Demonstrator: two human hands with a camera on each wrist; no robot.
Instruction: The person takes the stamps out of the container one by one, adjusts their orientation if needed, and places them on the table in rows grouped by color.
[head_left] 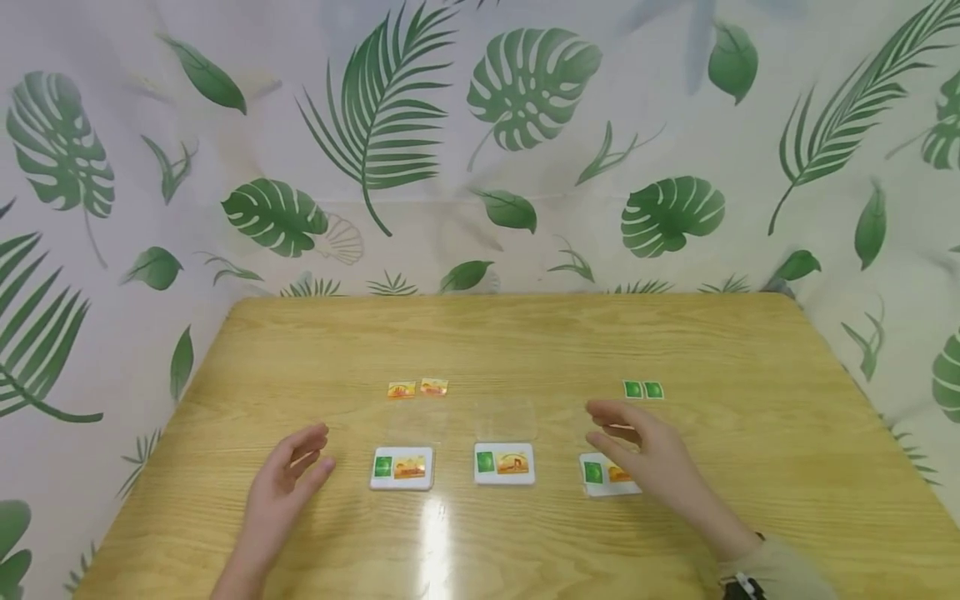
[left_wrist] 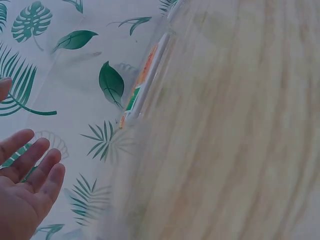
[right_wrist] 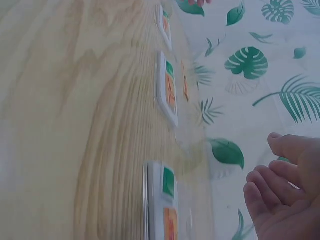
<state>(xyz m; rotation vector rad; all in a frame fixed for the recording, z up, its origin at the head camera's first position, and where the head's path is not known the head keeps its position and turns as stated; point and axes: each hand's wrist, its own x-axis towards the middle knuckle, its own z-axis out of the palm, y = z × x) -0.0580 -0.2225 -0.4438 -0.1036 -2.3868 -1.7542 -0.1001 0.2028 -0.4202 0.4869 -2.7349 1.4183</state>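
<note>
Three small white cases lie in a row on the table: a left case [head_left: 390,485], a middle case [head_left: 504,481] and a right case [head_left: 603,491]. Each bears a green stamp-like piece [head_left: 383,467] beside an orange one [head_left: 409,467]. Left of the row hovers my left hand [head_left: 281,487], fingers loosely bent and holding nothing. My right hand [head_left: 660,454], also holding nothing, is over the right case and covers part of it in the head view. In the right wrist view its fingers [right_wrist: 272,190] are spread apart from the case.
Two orange stamp-like pieces [head_left: 417,389] lie behind the left case, and two green ones [head_left: 643,390] at the back right. A faint clear cover [head_left: 506,419] extends behind the middle case. Leaf-patterned cloth [head_left: 525,167] hangs around the wooden table [head_left: 525,333].
</note>
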